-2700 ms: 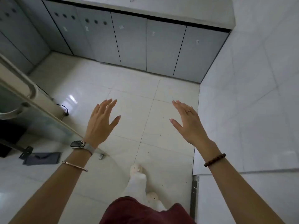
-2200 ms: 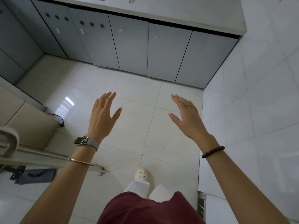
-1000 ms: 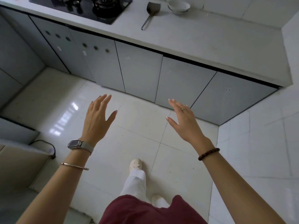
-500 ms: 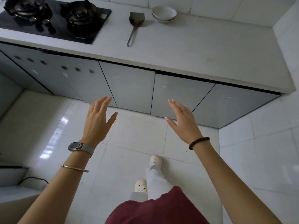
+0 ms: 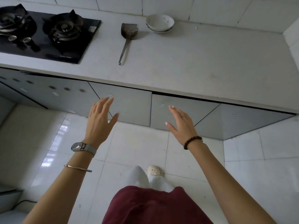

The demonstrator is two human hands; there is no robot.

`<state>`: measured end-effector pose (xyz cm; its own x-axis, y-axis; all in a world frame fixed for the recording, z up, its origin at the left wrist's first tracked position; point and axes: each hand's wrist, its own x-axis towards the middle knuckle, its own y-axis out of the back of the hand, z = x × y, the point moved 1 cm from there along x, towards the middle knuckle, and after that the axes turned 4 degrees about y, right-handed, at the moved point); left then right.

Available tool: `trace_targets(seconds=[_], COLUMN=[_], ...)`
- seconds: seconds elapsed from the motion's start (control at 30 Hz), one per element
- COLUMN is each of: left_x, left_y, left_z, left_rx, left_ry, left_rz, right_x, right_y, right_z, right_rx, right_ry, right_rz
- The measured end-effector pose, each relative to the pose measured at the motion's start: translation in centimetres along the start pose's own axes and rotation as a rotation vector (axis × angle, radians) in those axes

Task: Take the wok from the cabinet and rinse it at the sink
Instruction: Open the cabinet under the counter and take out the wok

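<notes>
Grey cabinet doors (image 5: 129,107) run under a white counter (image 5: 186,62), all closed. No wok or sink shows in the head view. My left hand (image 5: 99,122) is raised in front of the doors, fingers spread, holding nothing, its fingertips over a door's top edge. My right hand (image 5: 181,124) is held up to the right of it, also spread and empty, in front of the neighbouring door (image 5: 176,113). Neither hand visibly touches a door.
A black two-burner gas hob (image 5: 48,33) is set in the counter at the left. A metal spatula (image 5: 127,39) and stacked white bowls (image 5: 160,23) lie on the counter. A tiled wall (image 5: 275,159) closes off the right side. White floor tiles lie underfoot.
I have walked up to the counter and the view has tilted up: hob, spatula and bowls came into sight. Both hands stayed raised and spread, now near the cabinet doors.
</notes>
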<state>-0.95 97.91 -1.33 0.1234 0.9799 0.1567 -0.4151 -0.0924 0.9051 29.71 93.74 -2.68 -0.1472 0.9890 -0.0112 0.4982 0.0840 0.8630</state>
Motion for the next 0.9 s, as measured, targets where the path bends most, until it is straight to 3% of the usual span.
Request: trace_targets(seconds=[0.23,0.4,0.5,0.63,0.73,0.9], left_x=[7.6,13.3,16.1,19.0,20.3,21.1], left_y=[-1.5,-3.3,-4.3,-5.6,-6.6,-8.1], left_z=[0.2,-0.4,-0.6,-0.5,-0.3,-0.4], left_rx=[-0.013,-0.019,-0.017,0.0,0.026,0.059], left_ry=[-0.045,-0.106,-0.155,-0.239,-0.299,-0.316], left_rz=[-0.018,-0.091,-0.12,-0.146,-0.191,-0.254], right_x=[5.1,8.5,10.8,14.3,16.0,18.0], right_y=[-1.1,-2.7,-4.4,-5.7,-6.4,-7.6], right_z=[2.3,3.4,4.0,4.2,4.6,5.1], right_rx=[0.058,0.311,0.602,1.419,1.829,2.044], right_ry=[-0.126,-0.34,-0.601,-1.085,-1.197,-1.264], right_rz=[-0.051,-0.002,0.084,0.328,0.469,0.611])
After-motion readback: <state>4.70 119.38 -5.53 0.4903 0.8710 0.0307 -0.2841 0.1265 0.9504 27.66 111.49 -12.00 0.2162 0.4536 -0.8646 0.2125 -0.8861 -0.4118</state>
